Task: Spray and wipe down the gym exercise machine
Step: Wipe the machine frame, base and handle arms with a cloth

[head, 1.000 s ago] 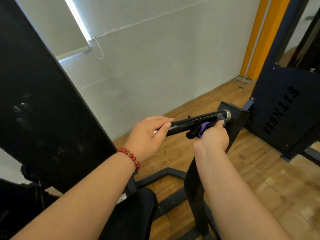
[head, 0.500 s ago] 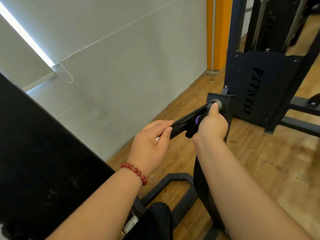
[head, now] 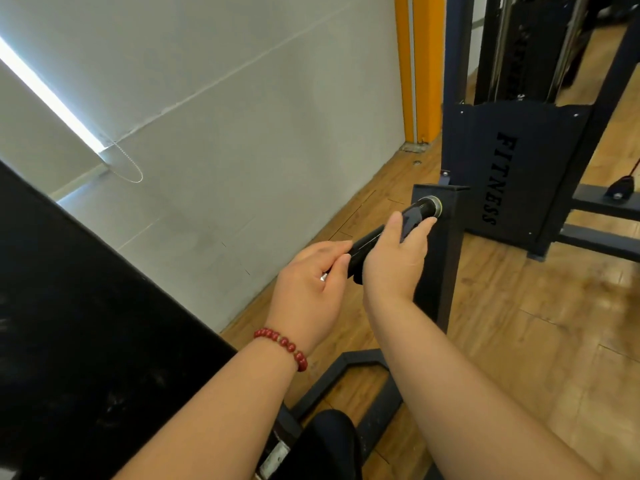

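Nearest, on the left, stood a black padded panel (head: 86, 323), with the machine's floor frame (head: 346, 362) low between the two forearms. A red bead bracelet (head: 282, 348) sat on the left wrist. Just beyond it the left hand (head: 308, 292) had its grip closed on the near end of the handle bar (head: 367, 242), fingers curled over it, seemingly steadying it. Right beside it, further along the bar, the right hand (head: 398, 261) had its grip wrapped round the bar with a dark cloth (head: 410, 221) pinched between thumb and fingers. The cloth lay close to the metal collar (head: 433, 206), where the bar meets the upright post (head: 446, 271). Far right, on the wooden floor (head: 519, 341), stood another machine with a FITNESS panel (head: 512, 178).

This looked like the wiping step, on the handle; no spray bottle was in view. With the cloth nearly at the collar, the next move would probably call for a firm twist at that end or a pull back towards the left hand, and then a shift to the post.
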### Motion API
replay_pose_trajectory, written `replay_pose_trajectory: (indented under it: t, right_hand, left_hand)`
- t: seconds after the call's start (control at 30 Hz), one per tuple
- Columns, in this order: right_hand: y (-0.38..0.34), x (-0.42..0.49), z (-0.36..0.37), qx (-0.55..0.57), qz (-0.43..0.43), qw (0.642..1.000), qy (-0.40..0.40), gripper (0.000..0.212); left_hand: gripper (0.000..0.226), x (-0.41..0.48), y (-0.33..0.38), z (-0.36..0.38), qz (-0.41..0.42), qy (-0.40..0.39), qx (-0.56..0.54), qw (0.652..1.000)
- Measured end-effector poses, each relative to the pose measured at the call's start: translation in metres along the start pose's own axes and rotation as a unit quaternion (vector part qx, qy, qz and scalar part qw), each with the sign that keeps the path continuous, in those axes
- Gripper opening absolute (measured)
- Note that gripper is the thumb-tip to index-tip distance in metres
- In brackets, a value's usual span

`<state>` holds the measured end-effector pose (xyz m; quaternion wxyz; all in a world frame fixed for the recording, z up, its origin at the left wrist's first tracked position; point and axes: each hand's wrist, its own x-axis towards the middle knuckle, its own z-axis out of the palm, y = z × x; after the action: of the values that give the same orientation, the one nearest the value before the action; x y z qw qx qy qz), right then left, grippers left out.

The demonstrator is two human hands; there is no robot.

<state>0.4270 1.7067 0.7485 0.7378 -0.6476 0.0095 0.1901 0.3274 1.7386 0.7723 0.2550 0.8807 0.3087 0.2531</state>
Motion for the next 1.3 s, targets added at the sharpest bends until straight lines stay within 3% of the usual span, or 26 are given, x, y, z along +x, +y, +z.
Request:
replay_pose_trajectory:
  t: [0.07, 0.13, 0.27, 0.4, 0.5, 0.67, 0.83, 0.93, 1.03, 1.2, 1.3]
  right_hand:
    - [0.002, 0.012, -0.003, 0.032, 0.002, 0.999, 0.044, 0.055]
    - [-0.003, 0.027, -0.004, 0.094, 0.065, 0.991, 0.064, 0.048]
    - [0.006, -0.002, 0.001, 0.115, 0.094, 0.989, 0.020, 0.044]
    - [-0.003, -0.008, -0.007, 0.181, 0.157, 0.971, 0.000, 0.022]
    - [-0.014, -0.003, -0.005, 0.216, 0.171, 0.961, 0.017, 0.023]
    - [0.014, -0.059, -0.001, 0.150, 0.103, 0.982, -0.052, 0.026]
    - [0.004, -0.038, -0.004, 0.198, 0.089, 0.975, -0.037, 0.023]
    - [0.014, -0.060, -0.003, 0.179, 0.085, 0.977, -0.072, 0.028]
    - [0.022, -0.077, -0.004, 0.210, 0.104, 0.966, -0.111, 0.024]
    - [0.008, -0.049, -0.005, 0.305, 0.184, 0.933, -0.057, 0.021]
    - [0.016, -0.066, 0.001, 0.289, 0.194, 0.932, -0.099, 0.025]
  left_hand:
    - [0.028, -0.001, 0.000, 0.000, -0.007, -0.003, -0.003, 1.000]
    - [0.028, -0.001, 0.001, 0.000, -0.012, -0.003, -0.009, 1.000]
    - [0.027, 0.000, 0.000, 0.001, -0.012, -0.002, -0.015, 1.000]
    - [0.028, 0.000, -0.001, 0.001, -0.016, -0.006, -0.017, 1.000]
    - [0.028, -0.001, -0.002, 0.001, -0.018, -0.006, -0.018, 1.000]
    - [0.029, 0.000, -0.003, 0.000, -0.009, -0.013, -0.016, 1.000]
    - [0.031, -0.001, -0.002, -0.003, -0.011, -0.031, -0.018, 0.999]
    - [0.032, 0.000, -0.001, -0.006, -0.014, -0.049, -0.018, 0.999]
    - [0.034, 0.000, -0.002, -0.010, -0.006, -0.071, -0.027, 0.997]
    - [0.037, -0.001, -0.005, -0.016, 0.001, -0.106, -0.043, 0.993]
    - [0.037, 0.000, -0.005, -0.016, 0.000, -0.111, -0.053, 0.992]
